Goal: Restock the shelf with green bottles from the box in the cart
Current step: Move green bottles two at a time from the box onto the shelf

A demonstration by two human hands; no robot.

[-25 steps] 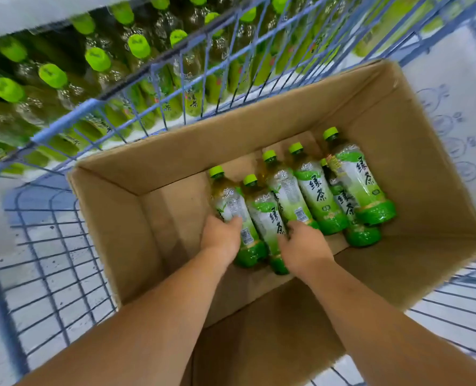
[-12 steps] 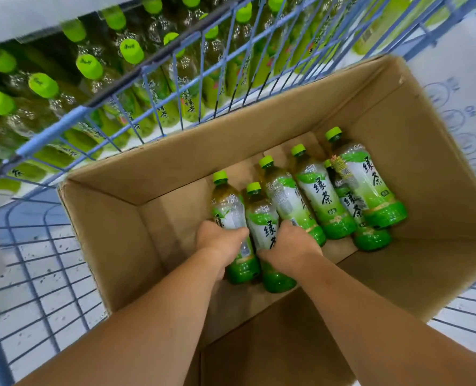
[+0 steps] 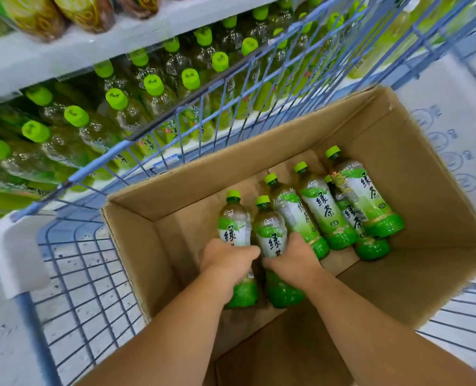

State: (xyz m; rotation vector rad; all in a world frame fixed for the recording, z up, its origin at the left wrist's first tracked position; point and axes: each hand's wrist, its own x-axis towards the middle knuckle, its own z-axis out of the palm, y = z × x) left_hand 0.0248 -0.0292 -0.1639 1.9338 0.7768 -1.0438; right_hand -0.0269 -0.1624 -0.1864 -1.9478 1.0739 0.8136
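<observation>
I see my left hand (image 3: 228, 259) wrapped around a green-capped clear plastic tea bottle (image 3: 234, 221), my right hand (image 3: 292, 260) gripping its neighbour bottle (image 3: 270, 232) just beside, both inside the open brown cardboard box (image 3: 426, 168), four more bottles (image 3: 339, 207) lying right of my right hand, blue wire cart (image 3: 86, 274) around, stocked shelf (image 3: 64, 51) beyond my left hand

The bottles (image 3: 325, 213) have lime-green caps and green-and-white labels with black characters. The box (image 3: 398, 151) is plain brown; the cart (image 3: 158, 135) wire is blue.
</observation>
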